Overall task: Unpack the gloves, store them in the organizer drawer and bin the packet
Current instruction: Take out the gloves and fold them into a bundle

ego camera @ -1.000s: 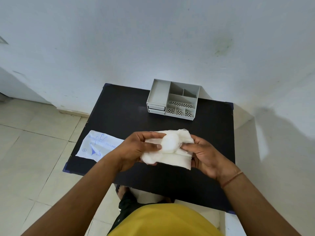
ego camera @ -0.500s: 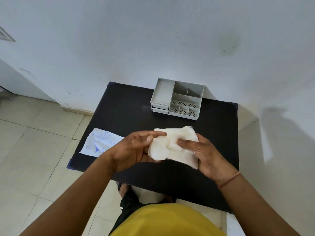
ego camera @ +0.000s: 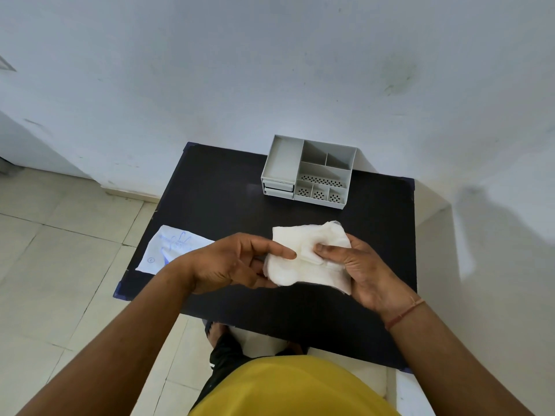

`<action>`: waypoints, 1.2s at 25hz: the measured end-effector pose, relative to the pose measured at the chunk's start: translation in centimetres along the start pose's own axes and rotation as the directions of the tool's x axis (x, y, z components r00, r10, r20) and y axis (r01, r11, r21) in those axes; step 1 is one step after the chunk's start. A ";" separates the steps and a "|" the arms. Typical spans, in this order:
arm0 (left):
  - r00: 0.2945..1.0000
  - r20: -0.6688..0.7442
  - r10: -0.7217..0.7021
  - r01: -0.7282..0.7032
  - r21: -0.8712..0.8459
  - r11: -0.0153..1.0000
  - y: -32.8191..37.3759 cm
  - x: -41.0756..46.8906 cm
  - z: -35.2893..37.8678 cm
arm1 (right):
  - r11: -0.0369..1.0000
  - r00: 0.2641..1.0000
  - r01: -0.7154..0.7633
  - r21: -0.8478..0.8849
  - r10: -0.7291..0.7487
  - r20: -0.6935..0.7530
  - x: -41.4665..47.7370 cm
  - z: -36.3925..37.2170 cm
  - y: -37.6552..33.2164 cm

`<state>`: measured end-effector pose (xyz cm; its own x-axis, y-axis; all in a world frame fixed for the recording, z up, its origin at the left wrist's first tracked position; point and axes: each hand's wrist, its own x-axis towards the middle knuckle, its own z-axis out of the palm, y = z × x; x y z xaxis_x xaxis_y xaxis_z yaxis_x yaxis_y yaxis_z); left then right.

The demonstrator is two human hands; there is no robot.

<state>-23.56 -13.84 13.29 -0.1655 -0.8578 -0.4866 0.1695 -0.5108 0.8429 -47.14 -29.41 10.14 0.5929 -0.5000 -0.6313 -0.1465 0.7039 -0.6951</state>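
A folded white bundle of gloves [ego camera: 303, 259] is held above the black table [ego camera: 222, 205]. My right hand [ego camera: 357, 268] grips its right side, thumb pressed on top. My left hand [ego camera: 237, 262] touches the bundle's left edge with forefinger and thumb. The empty white packet [ego camera: 171, 247] with blue print lies flat at the table's left edge, partly overhanging. The grey organizer [ego camera: 309, 172] stands at the back of the table; its two small drawers [ego camera: 278, 188] at the front left are closed.
A white wall rises right behind the table. Tiled floor lies to the left and below. My yellow shirt and dark shorts fill the bottom of the view. No bin is in sight.
The bundle has been turned and flattened between my hands. My left thumb has come off its top and the left hand now touches only the left edge.
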 end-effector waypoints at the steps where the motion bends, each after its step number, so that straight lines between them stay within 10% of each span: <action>1: 0.999 0.038 -0.016 0.018 -0.047 0.999 0.0 -0.1 0.0 | 1.000 1.000 0.001 0.003 -0.001 0.003 0.0 -0.1 0.0; 7: 0.991 -0.127 -0.048 0.065 0.133 0.989 0.6 0.7 0.5 | 0.999 1.000 -0.014 -0.051 0.015 0.014 0.2 -0.4 0.8; 19: 0.788 -0.582 -0.200 -0.020 -0.349 0.937 -1.6 3.0 3.2 | 0.996 0.998 0.067 -0.057 -0.067 -0.010 0.3 1.0 1.7; 26: 0.948 -0.223 -0.225 0.084 -0.510 0.856 -2.6 2.3 2.8 | 0.999 0.998 0.035 0.016 -0.036 0.058 -0.9 2.7 1.9; 30: 0.930 -0.281 -0.237 0.111 -0.400 0.910 -3.1 2.4 2.8 | 0.968 0.995 0.094 -0.233 -0.083 0.058 -1.7 2.5 1.4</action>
<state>-27.20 -14.17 10.19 0.0789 -0.6929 -0.7167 0.5243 -0.5826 0.6210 -46.35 -26.31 11.14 0.6480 -0.5264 -0.5504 -0.2704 0.5165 -0.8125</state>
